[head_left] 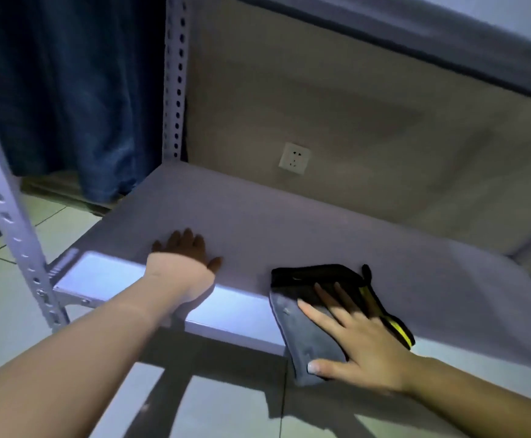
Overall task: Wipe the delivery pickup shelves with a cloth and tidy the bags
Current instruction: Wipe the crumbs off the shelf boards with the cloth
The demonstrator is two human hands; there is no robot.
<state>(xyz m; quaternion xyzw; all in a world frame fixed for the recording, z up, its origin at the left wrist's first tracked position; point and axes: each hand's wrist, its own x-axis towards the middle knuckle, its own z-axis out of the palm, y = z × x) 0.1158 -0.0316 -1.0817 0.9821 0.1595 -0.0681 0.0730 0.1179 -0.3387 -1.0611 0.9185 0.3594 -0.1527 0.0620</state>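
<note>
Currently my right grip is flat, fingers spread, pressing the grey cloth at the shelf front edge; part of it hangs over. My left grip is released, palm down on the shelf, well left of the cloth.

Shelf smooth matt metal; cloth soft grey microfibre.
</note>
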